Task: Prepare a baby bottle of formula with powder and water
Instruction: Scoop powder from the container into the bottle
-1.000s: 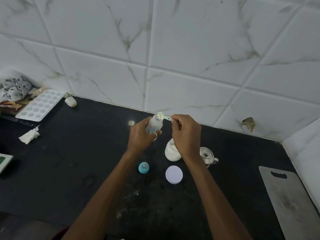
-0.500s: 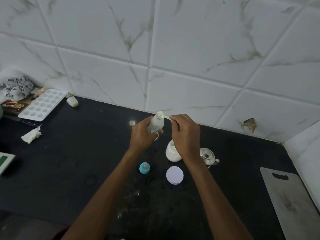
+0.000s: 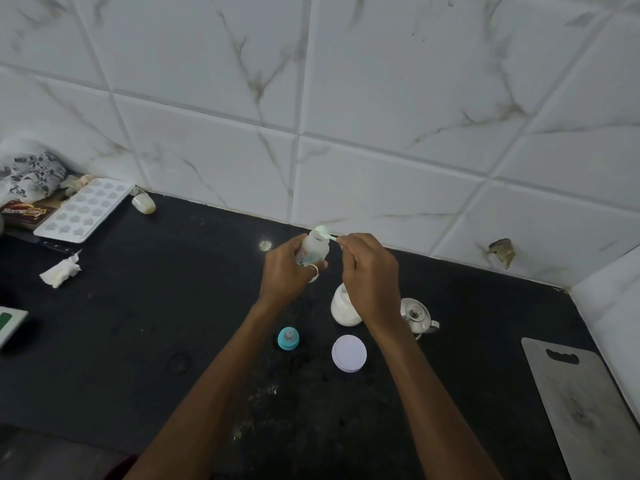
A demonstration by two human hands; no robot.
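We keep our left hand (image 3: 284, 271) clamped round the baby bottle (image 3: 311, 250) and right-hand fingers (image 3: 346, 244) pinching the scoop (image 3: 323, 233) at its mouth, unmoved, near the table's (image 3: 173, 306) back edge, open table leftward.

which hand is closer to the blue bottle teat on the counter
Left. The left hand, holding the bottle, is above the blue teat and only slightly to its left. The right hand, holding the scoop, sits further off, up and to the teat's right.

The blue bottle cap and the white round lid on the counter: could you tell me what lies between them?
Nothing: the head view shows only bare black counter between the blue bottle cap and the white round lid.
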